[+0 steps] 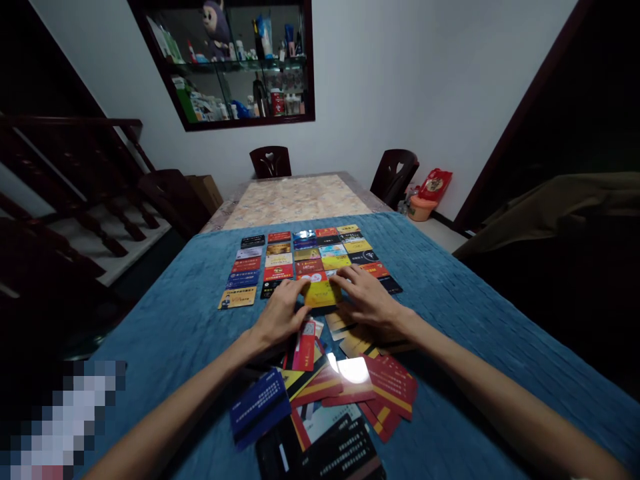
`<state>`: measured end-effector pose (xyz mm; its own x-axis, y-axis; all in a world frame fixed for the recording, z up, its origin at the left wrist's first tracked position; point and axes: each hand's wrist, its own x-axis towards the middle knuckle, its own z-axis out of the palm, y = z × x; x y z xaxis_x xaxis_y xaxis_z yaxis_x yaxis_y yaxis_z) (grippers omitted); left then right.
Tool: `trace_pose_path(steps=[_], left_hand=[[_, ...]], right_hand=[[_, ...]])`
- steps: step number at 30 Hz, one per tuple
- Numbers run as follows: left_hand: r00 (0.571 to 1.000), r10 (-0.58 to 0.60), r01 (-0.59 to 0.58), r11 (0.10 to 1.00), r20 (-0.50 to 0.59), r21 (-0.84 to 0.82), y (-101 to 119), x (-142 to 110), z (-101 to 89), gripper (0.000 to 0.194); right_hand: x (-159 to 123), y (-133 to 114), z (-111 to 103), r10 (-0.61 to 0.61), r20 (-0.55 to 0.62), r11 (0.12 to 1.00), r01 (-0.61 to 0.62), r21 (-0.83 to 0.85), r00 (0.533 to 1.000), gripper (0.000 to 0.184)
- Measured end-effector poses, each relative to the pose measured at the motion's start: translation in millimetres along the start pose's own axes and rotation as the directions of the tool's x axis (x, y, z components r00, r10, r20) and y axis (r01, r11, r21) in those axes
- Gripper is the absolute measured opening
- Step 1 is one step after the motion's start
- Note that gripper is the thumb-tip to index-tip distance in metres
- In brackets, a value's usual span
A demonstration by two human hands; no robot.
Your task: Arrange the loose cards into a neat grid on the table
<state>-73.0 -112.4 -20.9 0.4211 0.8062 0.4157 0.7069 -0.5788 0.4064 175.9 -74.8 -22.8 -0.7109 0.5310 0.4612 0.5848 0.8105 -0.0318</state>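
Note:
A yellow card lies between my two hands, low over the near end of the laid-out cards. My left hand is closed on its left edge, fingertips at the upper left corner and thumb lower down. At the right edge, the bent fingers of my right hand grip the card. Beyond them, cards sit in rows and columns, among them a tan card and a blue card. Closer to me is a loose overlapping pile with a dark blue card, red cards and black cards.
A blue cloth covers the near part of the table; its patterned top shows beyond. Chairs stand around it. A stair railing is at left, a wall cabinet ahead, and a red bag by the right wall.

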Motion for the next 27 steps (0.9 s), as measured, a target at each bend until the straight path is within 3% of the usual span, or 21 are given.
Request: trace_pose_path(steps=[9, 14, 21, 27], left_hand=[[0.985, 0.097, -0.113, 0.988, 0.145, 0.102, 10, 28, 6.9, 0.048], [0.978, 0.129, -0.156, 0.974, 0.163, 0.167, 8, 53, 10.1, 0.044], [0.979, 0.055, -0.107, 0.958, 0.195, 0.267, -9, 93, 15.1, 0.028], [0.972, -0.018, -0.055, 0.953, 0.235, 0.299, -21, 115, 20.4, 0.019]], right_hand=[[-10, 20, -18, 0.046, 0.101, 0.999, -0.045, -0.012, 0.994, 0.050], [-6, 41, -19, 0.085, 0.116, 0.996, -0.083, -0.024, 0.990, 0.049], [15, 83, -5, 0.150, 0.120, 0.986, -0.158, 0.061, 0.981, 0.044], [32, 108, 9, 0.171, 0.232, 0.980, -0.189, 0.060, 0.958, 0.033]])
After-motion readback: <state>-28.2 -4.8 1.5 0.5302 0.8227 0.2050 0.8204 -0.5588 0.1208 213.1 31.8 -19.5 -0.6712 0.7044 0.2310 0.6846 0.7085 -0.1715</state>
